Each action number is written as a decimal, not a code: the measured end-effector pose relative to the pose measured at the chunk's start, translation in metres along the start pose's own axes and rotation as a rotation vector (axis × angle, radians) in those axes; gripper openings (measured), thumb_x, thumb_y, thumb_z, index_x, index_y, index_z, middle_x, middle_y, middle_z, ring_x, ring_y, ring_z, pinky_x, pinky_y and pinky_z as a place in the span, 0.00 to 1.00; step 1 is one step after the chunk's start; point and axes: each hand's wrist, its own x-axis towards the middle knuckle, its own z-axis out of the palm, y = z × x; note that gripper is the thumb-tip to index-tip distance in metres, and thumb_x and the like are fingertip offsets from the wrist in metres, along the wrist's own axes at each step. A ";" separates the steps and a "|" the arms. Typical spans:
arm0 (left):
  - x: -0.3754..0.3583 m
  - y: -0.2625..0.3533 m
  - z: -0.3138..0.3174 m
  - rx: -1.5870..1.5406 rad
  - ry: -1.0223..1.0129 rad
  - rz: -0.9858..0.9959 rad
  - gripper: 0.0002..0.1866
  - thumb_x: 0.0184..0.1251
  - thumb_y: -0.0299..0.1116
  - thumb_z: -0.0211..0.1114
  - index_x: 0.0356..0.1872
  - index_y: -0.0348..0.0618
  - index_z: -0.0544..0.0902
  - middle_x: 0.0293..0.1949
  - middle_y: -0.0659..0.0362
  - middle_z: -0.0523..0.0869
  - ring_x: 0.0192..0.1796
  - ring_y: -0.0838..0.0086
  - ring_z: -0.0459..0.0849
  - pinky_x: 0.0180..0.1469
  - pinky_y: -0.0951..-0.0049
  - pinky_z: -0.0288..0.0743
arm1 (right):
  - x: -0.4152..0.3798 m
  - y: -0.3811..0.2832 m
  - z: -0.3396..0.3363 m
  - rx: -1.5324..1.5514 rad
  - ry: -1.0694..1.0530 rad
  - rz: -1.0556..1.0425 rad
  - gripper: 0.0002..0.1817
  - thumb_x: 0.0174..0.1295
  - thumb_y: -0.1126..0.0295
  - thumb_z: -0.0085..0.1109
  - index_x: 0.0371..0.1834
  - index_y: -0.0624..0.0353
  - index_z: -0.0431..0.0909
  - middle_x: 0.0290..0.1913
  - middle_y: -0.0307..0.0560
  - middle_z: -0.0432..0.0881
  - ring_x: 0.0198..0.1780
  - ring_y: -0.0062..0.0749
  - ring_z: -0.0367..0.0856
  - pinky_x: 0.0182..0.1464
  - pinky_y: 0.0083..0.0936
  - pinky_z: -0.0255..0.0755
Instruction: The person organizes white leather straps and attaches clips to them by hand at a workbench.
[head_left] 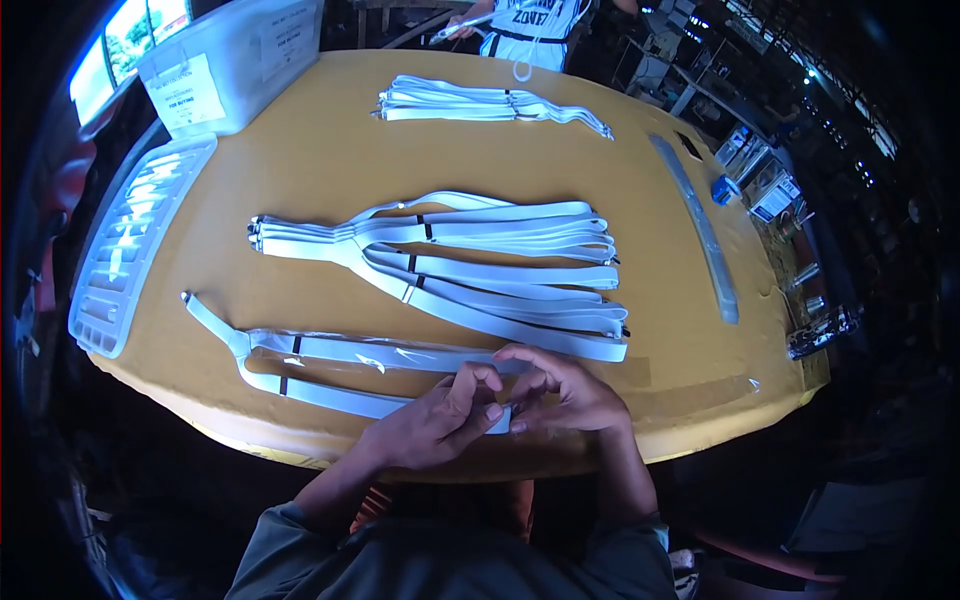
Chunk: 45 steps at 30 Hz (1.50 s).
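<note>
A pair of white suspenders (342,399) lies along the near side of the table, its straps joined in a Y at the left. My left hand (437,418) pinches the end of its lower strap between thumb and fingers. Close beside it, my right hand (566,393) has its fingers curled at the same strap end; the small part between the fingertips is mostly hidden. The upper strap, with shiny clear film (372,364) on it, runs beneath my right hand. Just beyond my hands lies a fanned bundle of white suspenders (480,262) with dark sliders.
Another suspender bundle (490,103) lies at the far side. A white bin (235,75) with paper labels and a translucent lid (140,250) are at the left. A long flat strip (695,225) lies right, near small boxes (765,190). Another person (530,35) stands across the table.
</note>
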 end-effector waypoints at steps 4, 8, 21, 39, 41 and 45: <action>0.000 0.000 0.001 -0.035 0.041 -0.084 0.18 0.81 0.38 0.57 0.57 0.35 0.65 0.47 0.43 0.85 0.56 0.51 0.84 0.60 0.58 0.74 | -0.004 0.005 -0.003 -0.035 0.036 0.024 0.42 0.59 0.81 0.73 0.76 0.58 0.62 0.40 0.44 0.88 0.41 0.23 0.88 0.44 0.20 0.77; -0.010 -0.001 -0.011 0.268 0.082 -0.004 0.21 0.80 0.47 0.56 0.59 0.40 0.75 0.51 0.46 0.87 0.58 0.51 0.83 0.68 0.53 0.66 | -0.009 0.006 -0.002 -0.044 0.093 0.037 0.41 0.59 0.79 0.74 0.75 0.58 0.63 0.39 0.43 0.88 0.41 0.21 0.87 0.42 0.19 0.77; -0.016 -0.003 -0.022 0.246 0.022 0.081 0.08 0.71 0.34 0.66 0.40 0.40 0.80 0.34 0.50 0.85 0.41 0.49 0.85 0.45 0.53 0.75 | -0.008 0.004 0.001 -0.126 0.044 0.068 0.41 0.59 0.71 0.76 0.76 0.54 0.65 0.44 0.42 0.88 0.42 0.18 0.84 0.44 0.19 0.74; -0.019 -0.012 -0.018 0.186 0.050 0.108 0.09 0.72 0.35 0.67 0.41 0.39 0.82 0.32 0.49 0.85 0.38 0.53 0.85 0.40 0.58 0.75 | -0.015 0.020 -0.003 -0.120 0.014 0.022 0.36 0.61 0.75 0.73 0.73 0.54 0.69 0.44 0.41 0.87 0.47 0.21 0.84 0.50 0.21 0.74; -0.018 -0.012 -0.017 0.175 0.055 0.096 0.10 0.73 0.35 0.67 0.42 0.39 0.82 0.33 0.49 0.85 0.38 0.53 0.85 0.40 0.59 0.75 | -0.019 0.022 -0.008 -0.120 0.025 0.009 0.36 0.61 0.77 0.72 0.73 0.54 0.69 0.44 0.40 0.87 0.47 0.21 0.84 0.50 0.21 0.74; -0.016 -0.010 -0.014 0.143 0.045 0.091 0.10 0.73 0.36 0.67 0.42 0.39 0.82 0.33 0.49 0.84 0.38 0.53 0.84 0.40 0.58 0.75 | -0.016 0.017 -0.001 -0.076 0.052 0.032 0.36 0.57 0.80 0.74 0.71 0.56 0.71 0.42 0.42 0.87 0.45 0.21 0.85 0.48 0.20 0.74</action>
